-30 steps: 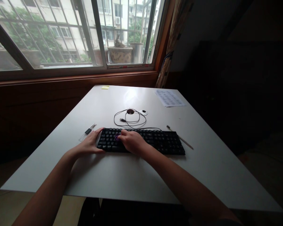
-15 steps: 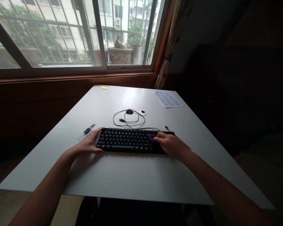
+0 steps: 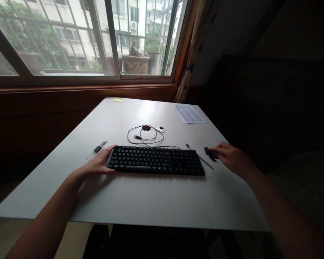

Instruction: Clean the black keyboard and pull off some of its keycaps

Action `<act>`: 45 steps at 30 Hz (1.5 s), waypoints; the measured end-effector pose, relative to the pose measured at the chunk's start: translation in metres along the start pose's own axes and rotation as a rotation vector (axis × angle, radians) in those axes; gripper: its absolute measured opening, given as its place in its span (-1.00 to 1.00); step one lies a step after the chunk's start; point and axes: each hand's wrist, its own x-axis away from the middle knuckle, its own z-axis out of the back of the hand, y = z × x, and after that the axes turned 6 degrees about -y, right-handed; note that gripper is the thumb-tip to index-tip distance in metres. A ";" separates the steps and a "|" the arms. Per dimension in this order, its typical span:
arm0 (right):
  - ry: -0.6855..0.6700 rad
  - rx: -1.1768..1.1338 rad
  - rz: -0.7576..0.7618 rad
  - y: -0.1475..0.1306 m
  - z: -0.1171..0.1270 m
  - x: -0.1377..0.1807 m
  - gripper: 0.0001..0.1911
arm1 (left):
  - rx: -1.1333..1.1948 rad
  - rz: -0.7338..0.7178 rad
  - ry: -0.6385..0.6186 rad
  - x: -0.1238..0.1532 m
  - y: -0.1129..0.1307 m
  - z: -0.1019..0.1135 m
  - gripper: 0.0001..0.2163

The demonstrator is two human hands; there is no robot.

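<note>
Right hand [image 3: 233,158] now off keyboard [image 3: 156,160], beyond its three o'clock end, pinching purple cloth [image 3: 211,154]; wiping seemingly paused. Left hand [image 3: 99,162] spans, grips nine o'clock end. Keyboard flat on table [image 3: 140,201], cable [image 3: 148,139] at twelve.

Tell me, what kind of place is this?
It looks like a room in a home, or maybe a small office. There's a white desk with a keyboard on it, a big window, and a patterned curtain beside the window.
</note>
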 end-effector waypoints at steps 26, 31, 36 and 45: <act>-0.133 0.145 0.298 -0.146 -0.058 -0.017 -0.71 | -0.021 -0.017 -0.008 -0.001 -0.004 0.001 0.03; -0.102 0.231 0.166 -0.084 -0.045 0.016 -0.68 | -0.012 -0.027 -0.003 -0.001 -0.005 0.000 0.02; -0.074 0.296 0.013 -0.030 -0.036 0.049 -0.65 | -0.005 -0.026 0.006 0.000 -0.006 0.000 0.02; 0.152 0.048 -0.084 -0.030 -0.026 0.055 -0.66 | -0.007 -0.003 0.000 0.001 -0.005 -0.001 0.02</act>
